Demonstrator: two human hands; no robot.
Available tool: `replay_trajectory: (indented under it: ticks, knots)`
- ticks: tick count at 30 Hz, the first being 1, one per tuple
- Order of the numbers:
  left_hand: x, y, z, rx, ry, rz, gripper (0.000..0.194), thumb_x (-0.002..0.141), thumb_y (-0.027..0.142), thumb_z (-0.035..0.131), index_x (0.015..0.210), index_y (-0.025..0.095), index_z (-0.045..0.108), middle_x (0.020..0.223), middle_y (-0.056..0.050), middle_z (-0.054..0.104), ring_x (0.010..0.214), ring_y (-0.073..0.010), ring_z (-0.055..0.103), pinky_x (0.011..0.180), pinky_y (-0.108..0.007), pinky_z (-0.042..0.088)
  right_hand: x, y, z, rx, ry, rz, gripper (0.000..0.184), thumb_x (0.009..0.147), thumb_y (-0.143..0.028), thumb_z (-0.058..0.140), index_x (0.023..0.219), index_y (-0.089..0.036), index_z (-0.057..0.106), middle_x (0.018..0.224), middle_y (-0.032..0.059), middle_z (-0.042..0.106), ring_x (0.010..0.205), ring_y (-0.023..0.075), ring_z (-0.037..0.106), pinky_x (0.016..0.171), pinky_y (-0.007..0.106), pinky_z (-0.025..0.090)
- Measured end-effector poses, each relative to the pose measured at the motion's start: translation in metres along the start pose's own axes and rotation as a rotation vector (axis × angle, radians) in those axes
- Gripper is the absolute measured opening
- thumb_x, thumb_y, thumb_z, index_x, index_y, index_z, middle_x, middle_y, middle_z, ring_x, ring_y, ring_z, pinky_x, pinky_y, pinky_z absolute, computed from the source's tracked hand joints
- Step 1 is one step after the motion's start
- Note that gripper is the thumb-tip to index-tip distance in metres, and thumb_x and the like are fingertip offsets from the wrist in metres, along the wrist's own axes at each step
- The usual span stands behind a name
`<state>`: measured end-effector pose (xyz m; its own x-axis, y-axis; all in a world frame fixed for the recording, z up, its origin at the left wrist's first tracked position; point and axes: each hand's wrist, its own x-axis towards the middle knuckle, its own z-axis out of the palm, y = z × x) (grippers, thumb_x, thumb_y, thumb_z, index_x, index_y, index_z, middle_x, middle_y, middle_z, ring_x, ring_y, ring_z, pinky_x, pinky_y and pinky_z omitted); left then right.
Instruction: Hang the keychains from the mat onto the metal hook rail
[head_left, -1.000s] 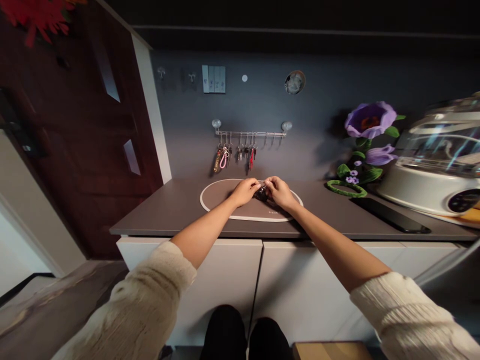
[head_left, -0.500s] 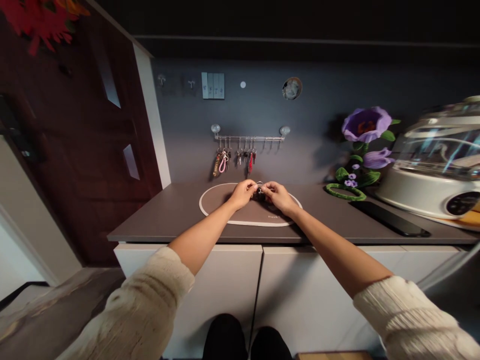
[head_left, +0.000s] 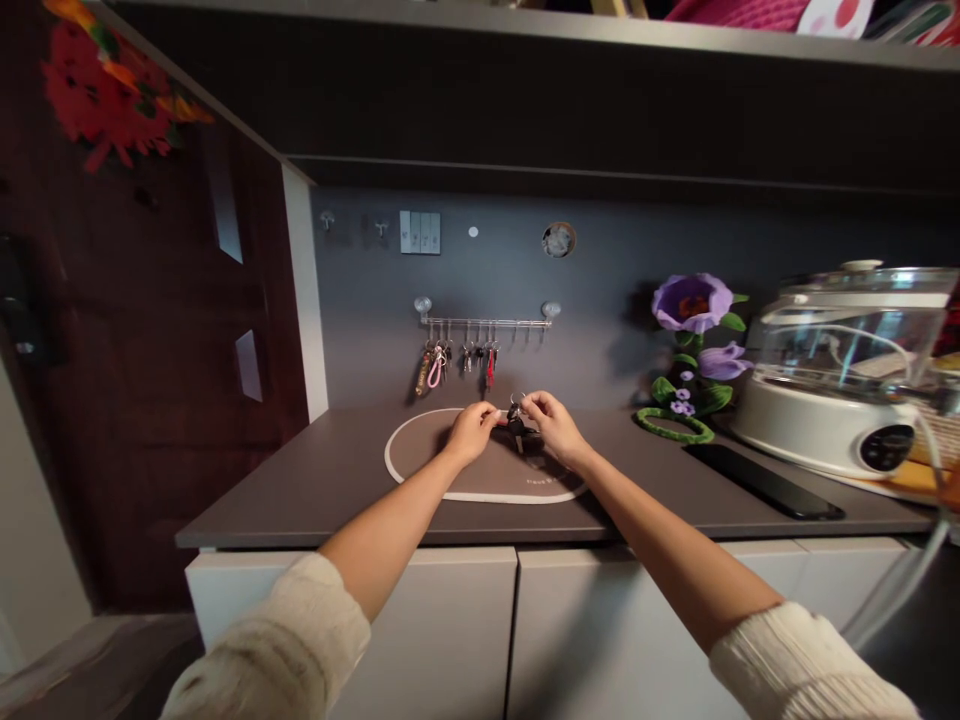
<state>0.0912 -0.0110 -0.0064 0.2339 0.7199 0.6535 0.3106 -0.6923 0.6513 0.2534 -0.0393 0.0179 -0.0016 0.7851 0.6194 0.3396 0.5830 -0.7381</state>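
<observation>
A bunch of keys (head_left: 517, 428) with dark heads hangs from a metal ring between my two hands, above an oval brown mat (head_left: 465, 485) with a pale rim. My right hand (head_left: 556, 428) is closed in a pinch on the ring. On the other side, my left hand (head_left: 471, 434) pinches a small part of the same bunch, with a reddish bit showing at its fingertips. Behind them, several keys (head_left: 435, 368) with key fobs hang on a clear hook rail (head_left: 487, 322) fixed to the wall; hooks at its right end bear nothing.
On the grey counter (head_left: 277, 490), a black phone (head_left: 765, 482) lies at the right. Near it stand a purple crafted flower (head_left: 691, 303) and a white appliance (head_left: 810, 425) with a clear top. A shelf (head_left: 525, 110) overhangs the counter. A dark red door (head_left: 172, 420) is at the left.
My view has tilted upward. My hands have drawn slightly apart, and the bunch of keys now hangs more openly between them with its ring showing above.
</observation>
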Motion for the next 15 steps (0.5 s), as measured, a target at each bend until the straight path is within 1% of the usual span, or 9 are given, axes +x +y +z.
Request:
replay_trajectory:
  ticks: [4,9,12,15]
  knots:
    - [0.003,-0.005,-0.002,0.147,0.036,0.002,0.022,0.082,0.027,0.042,0.072,0.015,0.058,0.074,-0.003,0.061,0.071,-0.0128,0.053,0.069,-0.025,0.04,0.014,-0.004,-0.008,0.027,0.019,-0.02,0.028,0.074,-0.045,0.051,0.076,-0.017,0.05,0.073,-0.0002,0.052,0.071,0.0117,0.047,0.072,0.026,0.038]
    - [0.005,-0.008,-0.001,0.251,0.005,0.001,0.023,0.082,0.027,0.042,0.071,0.016,0.059,0.075,-0.004,0.062,0.072,-0.0133,0.053,0.07,-0.025,0.039,0.042,-0.015,-0.018,0.054,0.03,-0.031,0.027,0.073,-0.044,0.053,0.074,-0.017,0.048,0.069,-0.0013,0.05,0.067,0.0105,0.047,0.07,0.026,0.039]
    - [0.005,-0.009,0.001,0.274,-0.011,-0.011,0.024,0.083,0.027,0.042,0.071,0.016,0.059,0.075,-0.004,0.062,0.072,-0.0132,0.053,0.069,-0.025,0.039,0.06,-0.02,-0.02,0.144,0.034,0.01,0.026,0.072,-0.042,0.055,0.074,-0.018,0.046,0.068,-0.0022,0.049,0.065,0.0097,0.047,0.069,0.026,0.041]
    - [0.005,-0.01,0.002,0.268,-0.032,-0.029,0.024,0.083,0.028,0.042,0.072,0.016,0.059,0.074,-0.003,0.062,0.07,-0.0125,0.053,0.067,-0.024,0.038,0.076,-0.026,-0.02,0.225,0.041,0.077,0.022,0.072,-0.036,0.055,0.074,-0.018,0.044,0.07,-0.0019,0.049,0.067,0.0094,0.049,0.066,0.025,0.043]
